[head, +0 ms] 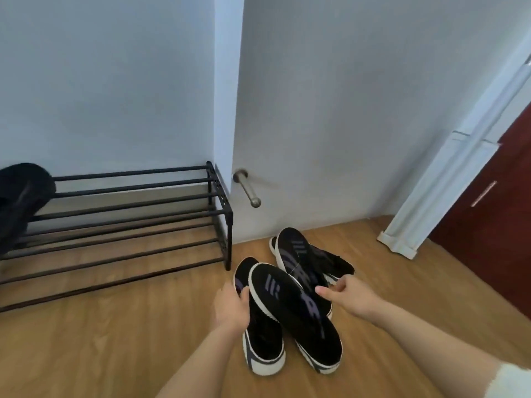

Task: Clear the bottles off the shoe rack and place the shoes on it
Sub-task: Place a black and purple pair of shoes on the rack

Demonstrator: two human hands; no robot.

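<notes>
A black two-tier shoe rack [138,208] stands against the wall at the left; no bottles show on it. A dark shoe [20,196] sits on its left end. On the wood floor lies a pile of black sneakers with white soles. My left hand [230,307] grips the left sneaker [263,343] by its side. A second sneaker [298,311] leans over it. My right hand [349,295] hovers over the pile, thumb and fingers apart, holding nothing. Another pair [310,257] lies behind, near the wall.
A metal door stopper [247,188] sticks out of the wall just right of the rack. A white door frame [448,182] and a dark red door [494,225] stand at the right. Wood floor [115,340] spreads in front of the rack.
</notes>
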